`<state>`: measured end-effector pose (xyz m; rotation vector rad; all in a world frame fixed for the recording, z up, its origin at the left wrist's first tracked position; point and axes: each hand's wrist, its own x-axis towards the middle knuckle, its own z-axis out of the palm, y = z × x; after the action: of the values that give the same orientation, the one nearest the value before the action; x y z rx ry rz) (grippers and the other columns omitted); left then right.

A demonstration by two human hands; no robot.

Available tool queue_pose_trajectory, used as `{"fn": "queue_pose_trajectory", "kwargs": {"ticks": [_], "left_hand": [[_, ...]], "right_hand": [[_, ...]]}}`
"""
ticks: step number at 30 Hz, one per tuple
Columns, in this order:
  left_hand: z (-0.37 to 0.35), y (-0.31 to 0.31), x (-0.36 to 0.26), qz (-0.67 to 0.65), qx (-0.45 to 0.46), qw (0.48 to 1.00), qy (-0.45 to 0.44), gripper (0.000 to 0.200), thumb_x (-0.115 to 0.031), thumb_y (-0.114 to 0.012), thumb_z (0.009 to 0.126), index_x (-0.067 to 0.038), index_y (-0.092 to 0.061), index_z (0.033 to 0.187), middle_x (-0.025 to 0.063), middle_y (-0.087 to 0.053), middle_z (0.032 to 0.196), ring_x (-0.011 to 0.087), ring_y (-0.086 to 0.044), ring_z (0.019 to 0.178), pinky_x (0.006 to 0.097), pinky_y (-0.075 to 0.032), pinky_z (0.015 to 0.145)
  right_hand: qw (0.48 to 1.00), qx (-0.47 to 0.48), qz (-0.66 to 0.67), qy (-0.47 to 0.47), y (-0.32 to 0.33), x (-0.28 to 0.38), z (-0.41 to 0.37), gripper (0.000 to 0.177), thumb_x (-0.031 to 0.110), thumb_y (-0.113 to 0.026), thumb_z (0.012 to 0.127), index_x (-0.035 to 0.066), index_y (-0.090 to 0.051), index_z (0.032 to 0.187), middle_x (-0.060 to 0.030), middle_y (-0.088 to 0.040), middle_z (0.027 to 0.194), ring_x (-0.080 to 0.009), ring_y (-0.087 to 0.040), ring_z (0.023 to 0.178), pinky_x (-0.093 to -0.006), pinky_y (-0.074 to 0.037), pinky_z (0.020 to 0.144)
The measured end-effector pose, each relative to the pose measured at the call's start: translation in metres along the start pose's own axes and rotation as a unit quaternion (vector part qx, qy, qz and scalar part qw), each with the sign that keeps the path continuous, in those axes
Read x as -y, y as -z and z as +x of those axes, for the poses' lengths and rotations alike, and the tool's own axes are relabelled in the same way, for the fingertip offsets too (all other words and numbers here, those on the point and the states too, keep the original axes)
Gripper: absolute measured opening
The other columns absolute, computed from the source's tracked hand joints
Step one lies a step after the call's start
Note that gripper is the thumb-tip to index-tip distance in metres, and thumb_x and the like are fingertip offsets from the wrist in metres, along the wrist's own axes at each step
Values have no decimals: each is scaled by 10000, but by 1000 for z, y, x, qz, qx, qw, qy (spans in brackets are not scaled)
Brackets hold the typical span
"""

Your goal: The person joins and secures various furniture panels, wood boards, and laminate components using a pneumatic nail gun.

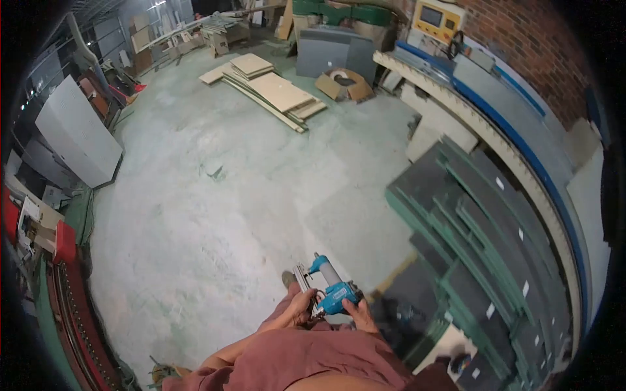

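I hold a blue nail gun (pixel 331 287) low in front of me, over the concrete floor. My right hand (pixel 360 316) grips its blue body from the right side. My left hand (pixel 301 305) is closed on the metal magazine at its left. The gun's blue cap points away from me. A foot (pixel 288 279) shows just beyond my left hand. My reddish clothing fills the bottom of the view.
A stack of dark grey panels with green edges (pixel 476 247) lies to my right. Pale boards (pixel 277 91) are piled on the floor far ahead. A long blue-edged machine (pixel 508 124) runs along the brick wall. A grey cabinet (pixel 75 133) leans at left, with red equipment (pixel 68 287) below it.
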<state>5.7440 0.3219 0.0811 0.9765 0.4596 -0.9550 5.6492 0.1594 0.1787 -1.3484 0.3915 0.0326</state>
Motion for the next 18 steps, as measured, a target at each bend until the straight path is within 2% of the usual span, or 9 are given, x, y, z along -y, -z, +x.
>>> {"fn": "queue_pose_trajectory", "kwargs": {"ticks": [2, 4, 5, 6, 8, 10, 11, 14, 18], "left_hand": [[7, -32, -75, 63, -21, 997, 37, 125, -159, -464, 792, -42, -497, 825, 32, -461, 655, 138, -435, 524, 280, -397, 443], [26, -48, -130, 116, -52, 987, 93, 151, -189, -465, 804, -44, -498, 777, 28, -462, 647, 137, -428, 502, 297, -394, 416], [39, -51, -149, 88, -60, 991, 86, 195, -215, -477, 802, -35, -520, 739, 44, -486, 632, 134, -428, 471, 300, -372, 382], [55, -55, -172, 62, -66, 993, 75, 241, -241, -488, 800, -27, -541, 701, 59, -510, 616, 132, -427, 440, 303, -349, 347], [82, -62, -217, 43, -71, 995, 50, 231, -228, -492, 793, -35, -513, 669, 58, -490, 592, 135, -429, 441, 302, -348, 346], [101, -71, -251, 52, -81, 994, 54, 200, -205, -492, 793, -23, -498, 709, 52, -481, 583, 138, -448, 448, 296, -354, 355], [111, -77, -267, 50, -83, 995, -3, 180, -191, -493, 792, -19, -490, 738, 55, -482, 584, 142, -462, 457, 295, -365, 365], [153, -82, -308, 31, -71, 994, -73, 125, -132, -485, 791, -12, -475, 821, 62, -496, 597, 146, -494, 482, 281, -392, 394], [203, -92, -371, 32, -43, 996, -77, 81, -65, -450, 800, 3, -488, 822, 71, -518, 625, 148, -515, 504, 264, -421, 430]], "right_hand": [[1000, -18, 15, 6, -5, 3, 60, 615, 432, -624, 725, -22, -441, 1097, -116, -516, 988, -191, -485, 919, -316, -400, 767], [990, -129, 1, -56, -20, 26, 100, 606, 430, -627, 723, -22, -457, 1090, -129, -515, 1013, -203, -493, 921, -328, -392, 787], [992, -104, 23, -62, -13, 13, 130, 595, 435, -627, 722, -7, -468, 1088, -122, -515, 1004, -197, -488, 931, -336, -385, 801], [992, -68, 103, -22, -32, 51, 148, 612, 427, -621, 734, -1, -429, 1126, -127, -490, 1043, -202, -479, 943, -330, -386, 802], [988, -102, 105, -56, -31, 34, 196, 580, 393, -584, 776, 51, -351, 1181, -114, -458, 1119, -228, -475, 1018, -382, -388, 860], [964, -142, 220, -37, -58, 63, 232, 558, 401, -568, 786, 65, -360, 1180, -100, -458, 1120, -221, -475, 1010, -399, -388, 858], [956, -97, 276, -2, -72, 89, 247, 572, 426, -550, 789, 66, -355, 1188, -89, -454, 1132, -230, -479, 998, -404, -392, 854], [897, -94, 431, 0, -76, 70, 310, 576, 393, -569, 782, 63, -339, 1194, -125, -444, 1131, -259, -469, 1028, -424, -388, 883], [881, -58, 464, -75, -80, 99, 391, 566, 425, -530, 797, 68, -344, 1195, -122, -448, 1126, -264, -477, 1007, -427, -379, 884]]}}
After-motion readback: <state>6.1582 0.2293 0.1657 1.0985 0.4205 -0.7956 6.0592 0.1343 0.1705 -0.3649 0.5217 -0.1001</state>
